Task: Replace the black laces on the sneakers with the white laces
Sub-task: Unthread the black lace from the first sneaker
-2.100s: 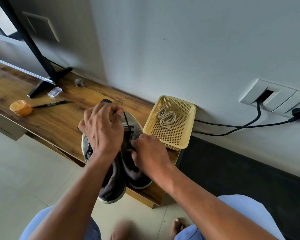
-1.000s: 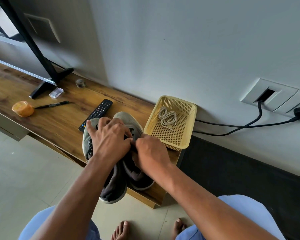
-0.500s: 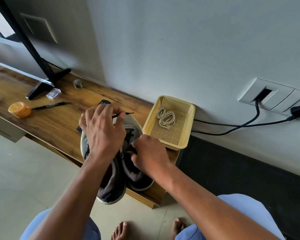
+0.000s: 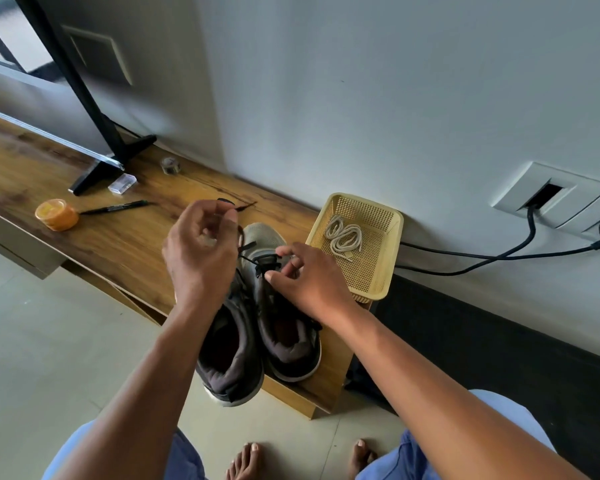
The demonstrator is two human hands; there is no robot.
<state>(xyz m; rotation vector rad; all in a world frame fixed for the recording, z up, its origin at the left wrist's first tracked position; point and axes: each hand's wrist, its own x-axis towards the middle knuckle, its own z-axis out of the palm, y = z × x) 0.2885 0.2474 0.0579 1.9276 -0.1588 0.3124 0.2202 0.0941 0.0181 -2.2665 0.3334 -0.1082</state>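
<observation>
The black lace [image 4: 257, 261] is partly out of the right-hand sneaker [image 4: 284, 327], which stands heel toward the person and toe toward the wall, close beside its mate [image 4: 229, 362] at the near end of the tabletop [image 4: 111, 244]. The lace runs up and to the left from the lower eyelets. The left hand [image 4: 201, 258] is raised above the shoes with its fingers curled round the free end, whose tip pokes out past the knuckles. The right hand [image 4: 305, 282] sits low on the shoe's right flank, fingertips pinching at the crossing by the eyelets; it is the nearer of the two to the lacing. The shoe's length lies straight away from the person, so the next pull looks likely to go up and leftward. The white laces [image 4: 343, 237] lie coiled in the yellow basket [image 4: 388, 271], just right of the toes, untouched.
</observation>
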